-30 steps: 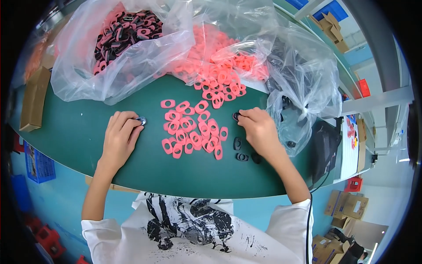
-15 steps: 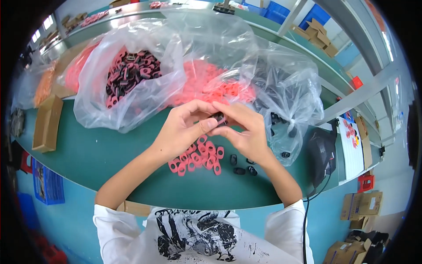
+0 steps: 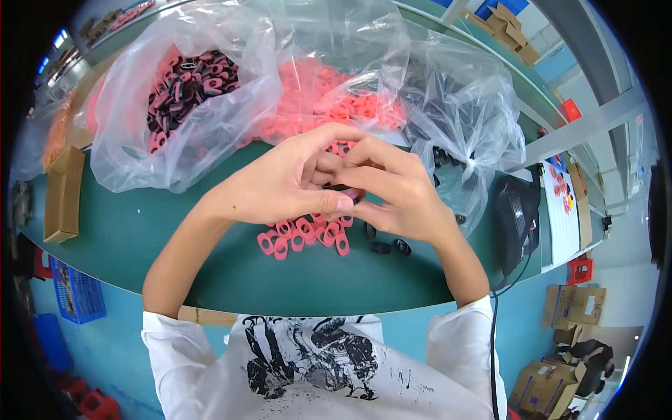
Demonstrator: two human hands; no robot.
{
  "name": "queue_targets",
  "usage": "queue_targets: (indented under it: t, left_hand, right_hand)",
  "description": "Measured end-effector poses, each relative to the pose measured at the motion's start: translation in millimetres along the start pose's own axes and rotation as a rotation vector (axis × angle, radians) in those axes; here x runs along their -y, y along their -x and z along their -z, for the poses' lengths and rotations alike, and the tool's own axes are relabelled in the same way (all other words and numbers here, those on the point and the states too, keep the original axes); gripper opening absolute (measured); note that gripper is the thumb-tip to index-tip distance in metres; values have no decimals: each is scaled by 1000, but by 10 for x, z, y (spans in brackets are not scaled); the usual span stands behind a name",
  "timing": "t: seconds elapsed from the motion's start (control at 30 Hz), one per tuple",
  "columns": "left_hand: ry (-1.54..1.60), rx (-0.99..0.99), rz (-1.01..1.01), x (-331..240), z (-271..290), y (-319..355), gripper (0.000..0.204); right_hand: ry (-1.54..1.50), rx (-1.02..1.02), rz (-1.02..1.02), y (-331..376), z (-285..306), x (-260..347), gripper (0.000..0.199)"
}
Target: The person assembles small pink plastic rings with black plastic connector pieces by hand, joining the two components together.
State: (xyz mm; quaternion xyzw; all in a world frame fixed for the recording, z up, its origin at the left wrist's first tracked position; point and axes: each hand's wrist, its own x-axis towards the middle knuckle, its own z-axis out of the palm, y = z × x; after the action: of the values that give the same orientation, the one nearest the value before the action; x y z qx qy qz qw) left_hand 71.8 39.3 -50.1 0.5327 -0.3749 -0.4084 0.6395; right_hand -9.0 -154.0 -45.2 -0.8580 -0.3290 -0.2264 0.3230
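My left hand (image 3: 280,178) and my right hand (image 3: 406,192) meet over the table, fingers curled in and thumbs close together. Between them they grip a small black and pink piece (image 3: 355,197), mostly covered by the fingers. Just below, a loose group of pink oval rings (image 3: 305,228) lies on the green table (image 3: 231,280). Several small black oval pieces (image 3: 380,248) lie to the right of these, partly under my right hand.
An open clear bag (image 3: 115,157) of black-and-pink pieces stands at the back left. Pink pieces (image 3: 364,106) fill a middle bag, black ones a clear bag (image 3: 490,133) on the right. A cardboard tray (image 3: 63,199) sits far left; a black pouch (image 3: 516,227) with a cable, right.
The whole view has shifted, so the bags and loose rings sit higher in the picture. Both hands have turned inward and closed further around the small piece, which shows less now.
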Motion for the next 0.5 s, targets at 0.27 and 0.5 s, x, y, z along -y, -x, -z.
queue_targets:
  t: [0.27, 0.5]
  left_hand:
    - [-1202, -593, -481, -370, 656, 435, 31]
    - [-1681, -777, -505, -242, 1267, 507, 31]
  right_hand:
    - [63, 177, -393, 394, 351, 39, 54]
    - [99, 304, -651, 1274, 325, -387, 25]
